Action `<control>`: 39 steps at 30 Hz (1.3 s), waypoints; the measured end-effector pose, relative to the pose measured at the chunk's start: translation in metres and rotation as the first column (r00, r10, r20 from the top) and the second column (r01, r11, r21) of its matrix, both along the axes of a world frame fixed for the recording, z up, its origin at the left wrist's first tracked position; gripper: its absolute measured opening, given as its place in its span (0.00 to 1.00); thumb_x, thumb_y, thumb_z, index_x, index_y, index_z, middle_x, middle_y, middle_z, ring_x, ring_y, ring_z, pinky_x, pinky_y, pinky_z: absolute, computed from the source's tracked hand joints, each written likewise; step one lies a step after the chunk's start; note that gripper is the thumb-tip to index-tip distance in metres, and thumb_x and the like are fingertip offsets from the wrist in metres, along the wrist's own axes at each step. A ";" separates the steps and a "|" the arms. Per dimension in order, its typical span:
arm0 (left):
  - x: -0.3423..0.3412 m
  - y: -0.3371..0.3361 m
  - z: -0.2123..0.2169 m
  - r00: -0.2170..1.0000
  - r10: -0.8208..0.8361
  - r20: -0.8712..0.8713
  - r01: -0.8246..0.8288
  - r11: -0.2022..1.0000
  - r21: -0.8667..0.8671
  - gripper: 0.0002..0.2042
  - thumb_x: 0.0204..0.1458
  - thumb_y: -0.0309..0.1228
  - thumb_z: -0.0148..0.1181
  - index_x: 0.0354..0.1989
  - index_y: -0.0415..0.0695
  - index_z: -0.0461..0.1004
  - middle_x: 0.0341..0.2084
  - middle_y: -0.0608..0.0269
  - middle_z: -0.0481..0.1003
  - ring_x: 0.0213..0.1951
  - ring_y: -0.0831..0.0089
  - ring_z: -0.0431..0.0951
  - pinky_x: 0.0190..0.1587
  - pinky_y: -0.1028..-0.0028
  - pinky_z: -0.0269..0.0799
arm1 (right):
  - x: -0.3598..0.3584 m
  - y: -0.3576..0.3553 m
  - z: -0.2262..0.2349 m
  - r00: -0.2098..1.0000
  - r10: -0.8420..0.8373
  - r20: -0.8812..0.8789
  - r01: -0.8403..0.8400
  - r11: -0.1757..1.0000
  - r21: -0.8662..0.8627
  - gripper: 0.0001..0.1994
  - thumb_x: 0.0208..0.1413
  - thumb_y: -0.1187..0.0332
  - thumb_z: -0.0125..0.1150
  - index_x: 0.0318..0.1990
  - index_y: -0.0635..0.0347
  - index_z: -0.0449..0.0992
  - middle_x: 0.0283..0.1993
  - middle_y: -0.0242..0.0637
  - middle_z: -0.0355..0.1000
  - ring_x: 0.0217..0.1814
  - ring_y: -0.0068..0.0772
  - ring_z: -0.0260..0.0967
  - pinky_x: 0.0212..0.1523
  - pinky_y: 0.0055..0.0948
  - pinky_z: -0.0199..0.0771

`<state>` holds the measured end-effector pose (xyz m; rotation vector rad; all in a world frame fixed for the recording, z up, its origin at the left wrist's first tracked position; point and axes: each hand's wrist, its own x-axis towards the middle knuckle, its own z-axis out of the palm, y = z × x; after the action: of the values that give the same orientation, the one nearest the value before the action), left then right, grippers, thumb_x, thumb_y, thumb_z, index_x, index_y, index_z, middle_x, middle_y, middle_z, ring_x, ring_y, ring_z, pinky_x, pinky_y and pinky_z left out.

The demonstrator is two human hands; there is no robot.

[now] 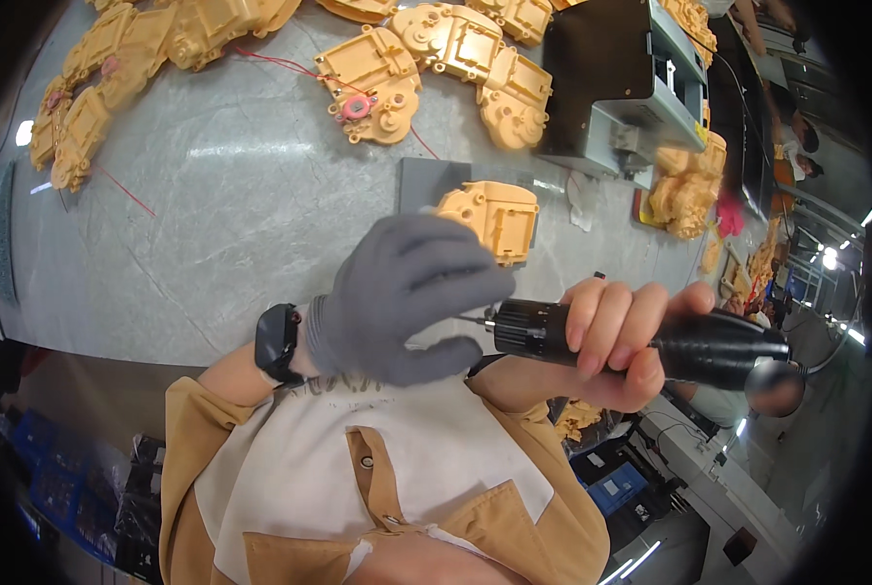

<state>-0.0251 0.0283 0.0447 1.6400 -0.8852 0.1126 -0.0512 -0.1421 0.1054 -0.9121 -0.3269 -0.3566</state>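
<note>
In my bare right hand point(616, 336) is a black electric screwdriver point(718, 349), held sideways with its thin bit pointing left. My left hand point(406, 297), in a grey glove, hovers at the bit's tip. Its fingers and thumb are parted around the tip, and nothing shows between them. Just beyond the glove, a yellow plastic housing point(509, 222) rests on a dark grey block point(431, 175), partly covered by my fingers. Farther back lies another yellow housing point(372, 73) with a pink round part point(356, 106) and thin red wires.
Many yellow housings point(455, 39) lie along the far side of the grey table point(231, 205), with more at the far left point(95, 97). A black and grey machine point(621, 88) stands at the back right. Beside it are stacked yellow parts point(689, 185) and a pink item point(729, 216).
</note>
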 end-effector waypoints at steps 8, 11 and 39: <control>0.004 0.012 0.007 0.906 -0.256 -0.336 0.238 0.967 -0.096 0.09 0.37 0.25 0.62 0.30 0.44 0.74 0.21 0.65 0.73 0.27 0.67 0.71 0.31 0.70 0.63 | 0.011 -0.005 0.001 0.934 0.351 -0.066 -0.346 0.935 0.074 0.31 0.44 0.79 0.50 0.57 0.52 0.48 0.21 0.33 0.62 0.15 0.28 0.62 0.18 0.27 0.65; 0.008 0.016 0.013 0.916 -0.261 -0.304 0.268 0.963 -0.017 0.08 0.36 0.25 0.63 0.28 0.45 0.74 0.20 0.65 0.72 0.25 0.67 0.71 0.29 0.70 0.63 | 0.011 -0.008 0.000 0.918 0.389 -0.082 -0.389 0.921 0.015 0.31 0.44 0.80 0.49 0.58 0.52 0.47 0.20 0.33 0.62 0.15 0.29 0.62 0.18 0.27 0.65; -0.020 0.020 0.023 0.192 -0.426 -0.884 -0.174 0.872 -0.458 0.07 0.50 0.24 0.49 0.34 0.34 0.70 0.27 0.57 0.73 0.30 0.75 0.73 0.35 0.76 0.70 | -0.001 0.036 0.029 0.914 -0.235 0.331 0.256 0.967 -0.020 0.25 0.48 0.76 0.54 0.55 0.62 0.54 0.22 0.33 0.64 0.15 0.24 0.64 0.20 0.22 0.70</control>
<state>-0.0453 0.0483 0.0678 0.7892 0.0964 -0.7786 -0.0519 -0.1065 0.1343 -0.9582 -0.5321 -0.7385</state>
